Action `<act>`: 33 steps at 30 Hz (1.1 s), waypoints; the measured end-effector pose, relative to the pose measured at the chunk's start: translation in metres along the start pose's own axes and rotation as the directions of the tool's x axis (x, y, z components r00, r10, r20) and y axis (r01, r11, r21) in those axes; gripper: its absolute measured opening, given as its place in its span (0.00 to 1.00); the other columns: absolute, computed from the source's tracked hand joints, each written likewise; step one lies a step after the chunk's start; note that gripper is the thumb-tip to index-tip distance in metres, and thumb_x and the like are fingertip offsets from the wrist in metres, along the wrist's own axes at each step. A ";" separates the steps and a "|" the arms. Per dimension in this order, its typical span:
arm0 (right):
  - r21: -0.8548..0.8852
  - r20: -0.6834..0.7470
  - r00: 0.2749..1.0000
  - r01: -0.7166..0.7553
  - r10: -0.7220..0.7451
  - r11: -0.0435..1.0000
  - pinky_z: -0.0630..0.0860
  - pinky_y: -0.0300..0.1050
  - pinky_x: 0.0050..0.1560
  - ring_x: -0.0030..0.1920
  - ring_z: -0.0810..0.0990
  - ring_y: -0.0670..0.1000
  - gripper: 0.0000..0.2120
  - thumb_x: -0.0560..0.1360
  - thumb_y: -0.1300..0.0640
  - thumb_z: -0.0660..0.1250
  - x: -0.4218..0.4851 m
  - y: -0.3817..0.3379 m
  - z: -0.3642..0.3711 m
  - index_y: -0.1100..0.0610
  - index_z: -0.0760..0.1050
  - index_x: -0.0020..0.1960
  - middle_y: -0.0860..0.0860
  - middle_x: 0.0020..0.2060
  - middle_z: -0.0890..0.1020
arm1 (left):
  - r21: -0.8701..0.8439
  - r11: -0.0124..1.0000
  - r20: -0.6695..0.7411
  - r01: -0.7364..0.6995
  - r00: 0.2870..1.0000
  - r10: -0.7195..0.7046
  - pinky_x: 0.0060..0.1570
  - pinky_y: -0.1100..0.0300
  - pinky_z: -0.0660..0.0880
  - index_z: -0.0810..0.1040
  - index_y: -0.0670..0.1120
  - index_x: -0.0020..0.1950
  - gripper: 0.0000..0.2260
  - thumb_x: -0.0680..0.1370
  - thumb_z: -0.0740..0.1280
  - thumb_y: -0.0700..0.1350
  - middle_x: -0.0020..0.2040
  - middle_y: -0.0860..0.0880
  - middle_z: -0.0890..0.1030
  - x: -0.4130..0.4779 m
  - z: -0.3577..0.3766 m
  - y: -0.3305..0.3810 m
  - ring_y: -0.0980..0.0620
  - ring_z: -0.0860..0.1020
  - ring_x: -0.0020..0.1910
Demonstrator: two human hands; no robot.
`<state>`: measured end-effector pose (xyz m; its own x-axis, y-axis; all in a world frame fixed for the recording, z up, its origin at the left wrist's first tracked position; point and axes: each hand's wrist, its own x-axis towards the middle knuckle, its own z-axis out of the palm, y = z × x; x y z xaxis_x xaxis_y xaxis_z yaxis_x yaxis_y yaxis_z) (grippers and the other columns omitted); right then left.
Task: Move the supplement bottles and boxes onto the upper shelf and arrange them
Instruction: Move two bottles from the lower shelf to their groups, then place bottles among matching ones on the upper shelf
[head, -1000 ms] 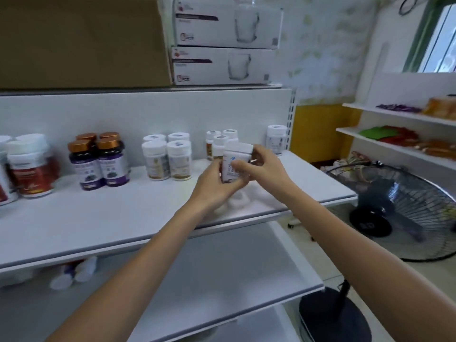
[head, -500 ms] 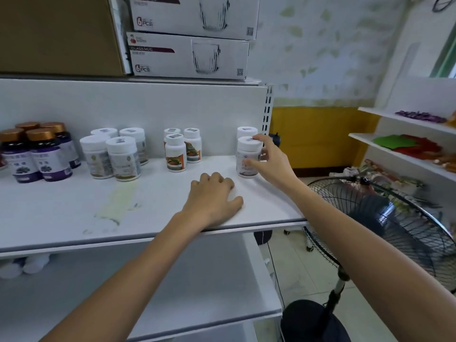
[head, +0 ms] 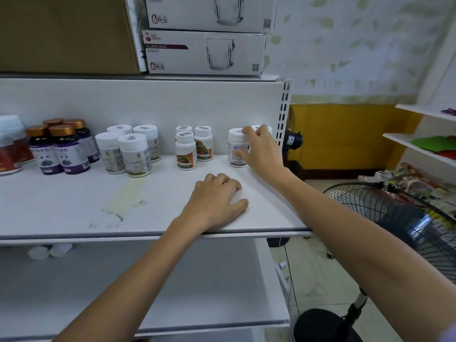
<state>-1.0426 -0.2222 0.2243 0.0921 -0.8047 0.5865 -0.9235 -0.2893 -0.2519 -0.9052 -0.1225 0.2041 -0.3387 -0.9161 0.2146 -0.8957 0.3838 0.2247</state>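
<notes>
On the upper white shelf point(head: 74, 208) stand rows of supplement bottles. My right hand point(head: 261, 154) wraps around a white bottle with a blue label point(head: 235, 146) at the shelf's right end, fingers on its lid and side; a second white bottle point(head: 257, 127) is mostly hidden behind the hand. My left hand point(head: 217, 203) rests curled, palm down, on the shelf near the front edge, holding nothing. Left of it stand three small orange-label bottles point(head: 186, 150), several white bottles with beige labels point(head: 134, 154), purple bottles with gold caps point(head: 66, 149), and red-label bottles point(head: 9, 149).
Two white bottles point(head: 49, 250) lie on the lower shelf point(head: 172, 292) at the left. Glass-mug boxes point(head: 204, 53) and a brown carton point(head: 66, 33) sit on the top shelf. A standing fan point(head: 394, 230) is on the floor at the right, beside another white rack point(head: 419, 144).
My right hand has shifted the blue-label bottle slightly left and now covers its side and the bottle behind. My left hand stays on the shelf. Earlier both hands held that bottle.
</notes>
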 end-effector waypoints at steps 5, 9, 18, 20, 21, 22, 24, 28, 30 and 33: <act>-0.048 0.017 1.000 -0.017 0.018 0.999 0.74 0.52 0.47 0.52 0.78 0.60 0.22 0.77 0.53 0.64 0.014 -0.003 0.014 0.59 0.63 0.68 0.58 0.59 0.75 | -0.026 1.000 -0.023 -0.005 1.000 0.005 0.63 0.54 0.62 0.70 0.52 0.66 0.19 0.77 0.58 0.57 0.66 0.51 0.70 0.001 0.001 -0.002 0.49 0.64 0.65; -0.016 0.038 0.997 -0.073 0.074 0.997 0.76 0.53 0.44 0.49 0.80 0.60 0.23 0.76 0.55 0.65 0.017 -0.009 0.017 0.59 0.61 0.68 0.58 0.52 0.79 | -0.031 1.000 -0.067 -0.001 0.998 -0.001 0.61 0.55 0.64 0.72 0.51 0.63 0.17 0.77 0.59 0.56 0.64 0.51 0.72 0.002 0.002 -0.003 0.50 0.66 0.63; 0.062 -0.059 0.998 -0.008 0.012 0.998 0.75 0.53 0.45 0.50 0.77 0.60 0.18 0.74 0.60 0.63 -0.015 -0.049 0.002 0.58 0.69 0.63 0.57 0.58 0.75 | -0.377 0.925 -0.166 0.033 0.981 -0.103 0.56 0.62 0.69 0.77 0.50 0.59 0.12 0.76 0.65 0.46 0.58 0.51 0.76 -0.031 -0.020 -0.025 0.55 0.75 0.53; 0.147 -0.059 0.998 0.006 0.003 0.989 0.74 0.53 0.46 0.51 0.77 0.58 0.17 0.74 0.59 0.64 -0.027 -0.074 0.003 0.58 0.70 0.62 0.57 0.54 0.76 | -0.386 0.921 -0.208 0.042 0.969 -0.131 0.55 0.62 0.70 0.78 0.50 0.57 0.11 0.75 0.66 0.45 0.56 0.52 0.77 -0.050 -0.028 -0.043 0.55 0.75 0.52; 0.196 -0.049 0.999 0.016 -0.006 0.981 0.74 0.52 0.47 0.52 0.76 0.58 0.17 0.74 0.59 0.65 -0.033 -0.088 0.005 0.59 0.70 0.62 0.57 0.53 0.76 | -0.392 0.919 -0.239 0.049 0.959 -0.153 0.54 0.62 0.70 0.78 0.50 0.56 0.10 0.75 0.66 0.45 0.55 0.52 0.77 -0.060 -0.032 -0.054 0.55 0.75 0.51; 0.242 -0.037 0.999 0.025 -0.017 0.970 0.73 0.52 0.48 0.53 0.76 0.58 0.17 0.73 0.59 0.65 -0.039 -0.104 0.008 0.59 0.71 0.61 0.57 0.53 0.76 | -0.395 0.917 -0.274 0.059 0.945 -0.179 0.52 0.63 0.70 0.79 0.49 0.55 0.10 0.75 0.67 0.44 0.54 0.51 0.78 -0.073 -0.038 -0.066 0.55 0.76 0.49; 0.314 -0.022 0.999 0.046 -0.041 0.948 0.73 0.50 0.50 0.54 0.75 0.56 0.18 0.73 0.59 0.65 -0.050 -0.142 0.012 0.58 0.70 0.62 0.56 0.54 0.76 | -0.386 0.918 -0.333 0.093 0.914 -0.233 0.48 0.63 0.69 0.79 0.48 0.54 0.09 0.74 0.67 0.42 0.52 0.51 0.79 -0.102 -0.049 -0.094 0.54 0.76 0.47; 0.429 0.006 0.990 0.124 -0.140 0.895 0.73 0.49 0.51 0.54 0.74 0.55 0.19 0.72 0.59 0.66 -0.077 -0.228 0.025 0.59 0.70 0.62 0.56 0.54 0.76 | -0.374 0.905 -0.379 0.204 0.856 -0.350 0.49 0.62 0.71 0.80 0.45 0.52 0.09 0.73 0.68 0.38 0.49 0.48 0.79 -0.174 -0.069 -0.153 0.52 0.77 0.45; 0.486 0.014 0.981 0.163 -0.195 0.858 0.70 0.46 0.48 0.52 0.75 0.55 0.18 0.72 0.60 0.66 -0.093 -0.272 0.034 0.60 0.71 0.61 0.55 0.52 0.77 | -0.371 0.889 -0.404 0.268 0.816 -0.414 0.49 0.63 0.70 0.81 0.43 0.52 0.09 0.72 0.69 0.36 0.49 0.46 0.80 -0.214 -0.074 -0.183 0.50 0.78 0.46; 0.558 0.017 0.959 0.224 -0.281 0.799 0.68 0.44 0.46 0.51 0.75 0.53 0.18 0.72 0.60 0.66 -0.124 -0.334 0.050 0.60 0.72 0.61 0.54 0.51 0.77 | -0.369 0.852 -0.386 0.371 0.773 -0.503 0.49 0.60 0.71 0.79 0.42 0.54 0.10 0.73 0.69 0.36 0.50 0.44 0.79 -0.277 -0.074 -0.220 0.46 0.78 0.49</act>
<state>-0.7270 -0.0515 0.1975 0.3547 -0.6994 0.6205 -0.5092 -0.7011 -0.4992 -0.5926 0.0552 0.1656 0.3005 -0.8564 0.4199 -0.7827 0.0302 0.6217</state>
